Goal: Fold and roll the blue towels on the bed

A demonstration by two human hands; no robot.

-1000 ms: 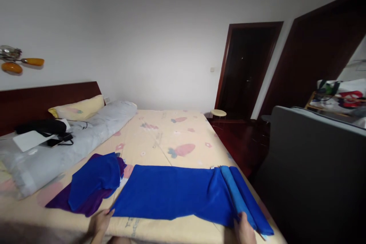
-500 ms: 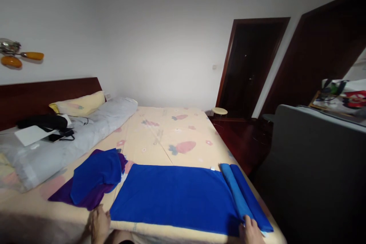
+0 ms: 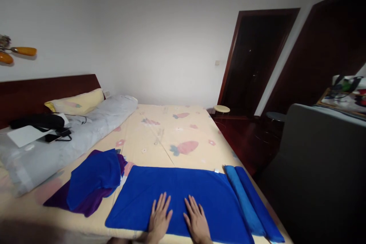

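A blue towel [image 3: 174,183] lies spread flat near the front edge of the bed. My left hand [image 3: 160,215] rests palm down on its near part, fingers spread. Beside it, my right hand [image 3: 196,218] is also flat on the cloth with fingers apart. Along the towel's right side lie two rolled towels, a lighter blue roll [image 3: 244,202] and a darker blue roll [image 3: 259,203]. To the left is a loose heap of cloths, a blue cloth [image 3: 95,175] on top of a purple cloth [image 3: 58,197].
The bed [image 3: 160,133] has a strawberry-print sheet. A grey quilt [image 3: 94,126] with a black bag [image 3: 40,121] and a white sheet-like item [image 3: 25,135] lies at the left. A stool [image 3: 221,109] stands beyond the bed, and a dark grey panel [image 3: 323,160] rises on the right.
Both hands have moved inward from the towel's near corners onto its middle front and now lie flat with spread fingers. The view has shifted slightly.
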